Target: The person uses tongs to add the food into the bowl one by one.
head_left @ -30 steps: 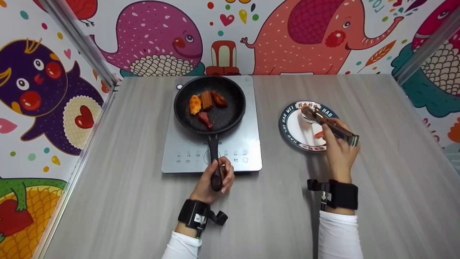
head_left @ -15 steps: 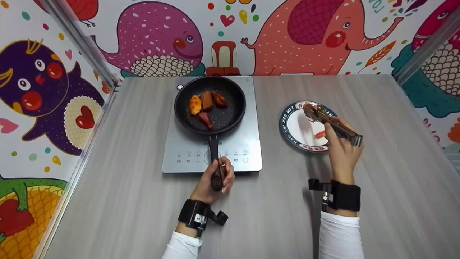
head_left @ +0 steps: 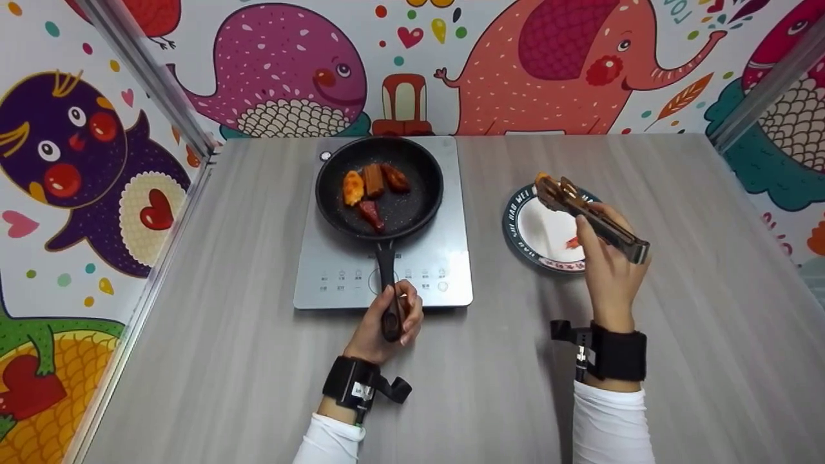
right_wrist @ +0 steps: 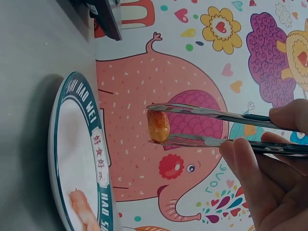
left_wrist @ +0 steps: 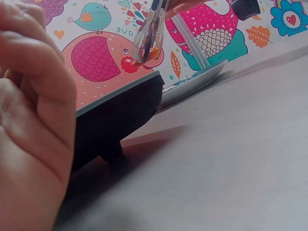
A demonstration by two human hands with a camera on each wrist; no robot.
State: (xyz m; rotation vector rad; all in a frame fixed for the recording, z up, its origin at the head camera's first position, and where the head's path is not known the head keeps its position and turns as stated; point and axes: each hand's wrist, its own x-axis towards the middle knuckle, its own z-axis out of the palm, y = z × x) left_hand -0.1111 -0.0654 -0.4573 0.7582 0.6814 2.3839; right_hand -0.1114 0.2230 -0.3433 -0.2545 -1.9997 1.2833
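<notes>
In the head view my left hand (head_left: pixel 377 325) holds the black handle (head_left: pixel 385 258) of a frying pan (head_left: pixel 412 216). Several food pieces lie in the pan: a yellow-orange piece (head_left: pixel 353 188), a ridged brown block (head_left: pixel 373 180), a dark reddish-brown piece (head_left: pixel 395 178) and a red drumstick-shaped piece (head_left: pixel 370 215). My right hand (head_left: pixel 613 277) grips metal tongs (head_left: pixel 602 224) over a plate (head_left: pixel 514 237). The right wrist view shows an orange-brown food piece (right_wrist: pixel 159 126) pinched between the tongs' tips, above the plate. On the plate lies a reddish-pink piece (right_wrist: pixel 84 211), partly out of frame.
The pan stands on a silver induction cooker (head_left: pixel 316 258) with touch markings along its front. A grey wood-grain table (head_left: pixel 490 374) carries everything. Cartoon-printed walls (head_left: pixel 496 96) rise behind and at the sides, with a metal corner post (head_left: pixel 155 84) at the left.
The tongs with the food piece have risen off the plate and shifted slightly toward the far left. My left hand keeps its hold on the pan handle.
</notes>
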